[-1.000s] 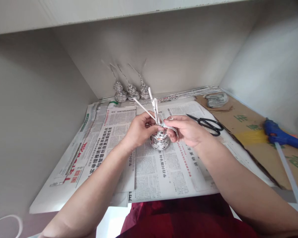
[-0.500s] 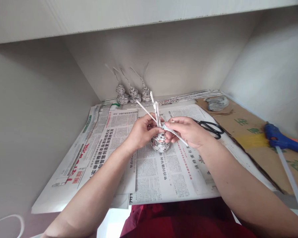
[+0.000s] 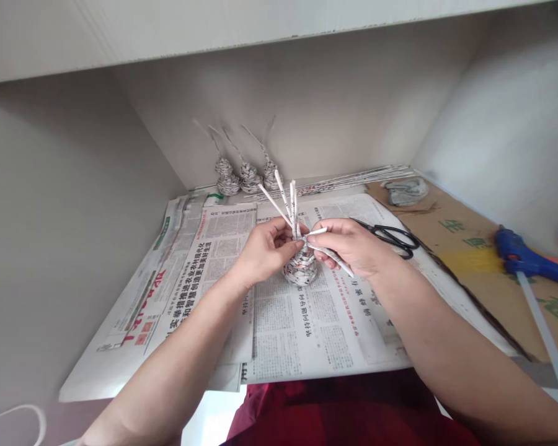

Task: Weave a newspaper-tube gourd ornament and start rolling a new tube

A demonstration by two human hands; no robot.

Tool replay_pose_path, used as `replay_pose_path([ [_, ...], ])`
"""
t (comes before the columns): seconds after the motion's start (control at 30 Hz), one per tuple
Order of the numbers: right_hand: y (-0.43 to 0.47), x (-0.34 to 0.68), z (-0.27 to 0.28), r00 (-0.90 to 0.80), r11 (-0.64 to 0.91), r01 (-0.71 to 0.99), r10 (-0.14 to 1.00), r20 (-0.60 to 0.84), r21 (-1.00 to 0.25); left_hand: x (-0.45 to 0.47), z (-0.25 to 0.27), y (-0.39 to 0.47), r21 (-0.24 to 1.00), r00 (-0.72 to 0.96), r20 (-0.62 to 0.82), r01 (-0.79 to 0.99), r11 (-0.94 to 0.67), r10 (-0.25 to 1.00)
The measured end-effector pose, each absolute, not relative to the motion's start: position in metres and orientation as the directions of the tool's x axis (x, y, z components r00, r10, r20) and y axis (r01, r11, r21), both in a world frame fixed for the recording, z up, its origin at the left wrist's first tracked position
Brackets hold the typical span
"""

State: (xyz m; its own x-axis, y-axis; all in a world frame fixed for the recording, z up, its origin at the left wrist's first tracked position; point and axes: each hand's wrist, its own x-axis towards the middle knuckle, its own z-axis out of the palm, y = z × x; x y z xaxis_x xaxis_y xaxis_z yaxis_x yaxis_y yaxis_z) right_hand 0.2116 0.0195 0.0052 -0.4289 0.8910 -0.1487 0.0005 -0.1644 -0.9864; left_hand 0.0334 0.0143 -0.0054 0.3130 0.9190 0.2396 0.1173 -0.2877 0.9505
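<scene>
A small woven gourd of rolled newspaper [image 3: 301,270] stands upright on the spread newspaper [image 3: 279,337]. Several rolled paper strips [image 3: 293,204] stick up and outward from its top. My left hand [image 3: 266,246] is closed around the gourd's upper part from the left, thumb in front; its other fingertips are partly hidden behind the strips. On the right, my right hand [image 3: 346,243] pinches a paper strip [image 3: 332,254] near the gourd's neck, and that strip's end slants down to the right. Another white strip end shows above the right thumb.
Several finished-looking paper gourds [image 3: 250,178] with thin stems stand at the back wall, beside long paper rolls [image 3: 348,181]. Black scissors [image 3: 395,238] lie right of my right hand. A blue glue gun [image 3: 530,257] and a crumpled grey cloth [image 3: 404,191] rest on brown cardboard [image 3: 451,248].
Around the gourd's top the upright strips have spread a little. A white strip end now shows above my right thumb. Both hands stay at the gourd's neck.
</scene>
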Motion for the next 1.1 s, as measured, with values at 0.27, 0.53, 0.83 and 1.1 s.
replay_pose_path([
  [0.27,0.02,0.211,0.004,-0.428,-0.067,0.064,0.899,-0.088,-0.996,0.037,-0.006,0.015,0.964,0.259,0.231,0.067,-0.256,0.938],
  [0.53,0.024,0.215,0.003,-0.372,0.069,0.107,0.928,0.024,-0.992,0.035,-0.007,0.018,0.983,0.249,0.174,0.019,-0.185,0.953],
  [0.83,0.025,0.215,0.001,-0.297,-0.023,0.051,0.954,-0.037,-0.998,0.036,-0.01,0.019,0.977,0.143,0.188,0.075,-0.2,0.972],
  [1.1,0.027,0.216,0.003,-0.298,-0.112,0.014,0.948,-0.111,-0.994,0.035,-0.008,0.017,0.946,0.166,0.256,0.158,-0.282,0.952],
])
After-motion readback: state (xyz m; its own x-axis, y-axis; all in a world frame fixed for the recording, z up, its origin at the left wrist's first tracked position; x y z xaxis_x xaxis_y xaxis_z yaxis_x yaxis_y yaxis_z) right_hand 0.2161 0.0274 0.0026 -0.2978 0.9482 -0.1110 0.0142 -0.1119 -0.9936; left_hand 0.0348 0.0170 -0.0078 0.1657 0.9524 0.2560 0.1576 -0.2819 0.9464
